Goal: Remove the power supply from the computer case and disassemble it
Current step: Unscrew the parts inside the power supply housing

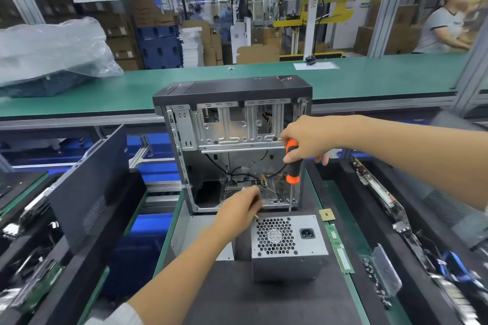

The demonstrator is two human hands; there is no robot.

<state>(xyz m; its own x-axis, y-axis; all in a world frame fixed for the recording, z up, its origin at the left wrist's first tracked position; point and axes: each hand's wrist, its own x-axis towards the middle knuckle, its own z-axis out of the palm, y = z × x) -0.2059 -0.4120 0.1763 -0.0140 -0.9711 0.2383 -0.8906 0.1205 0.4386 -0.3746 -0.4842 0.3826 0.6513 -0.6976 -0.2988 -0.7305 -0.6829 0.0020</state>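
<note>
With the power supply (pixel 289 245) already out and lying just before the open computer case (pixel 232 145), near the worktop's front edge, your left hand (pixel 239 210) pinches something small beside it, while your right hand (pixel 307 138) grips the upright screwdriver (pixel 292 163).

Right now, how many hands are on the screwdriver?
1. The right hand grips the orange-and-black screwdriver over the open computer case. The left hand is lower, at the case's bottom edge beside the power supply.
</note>
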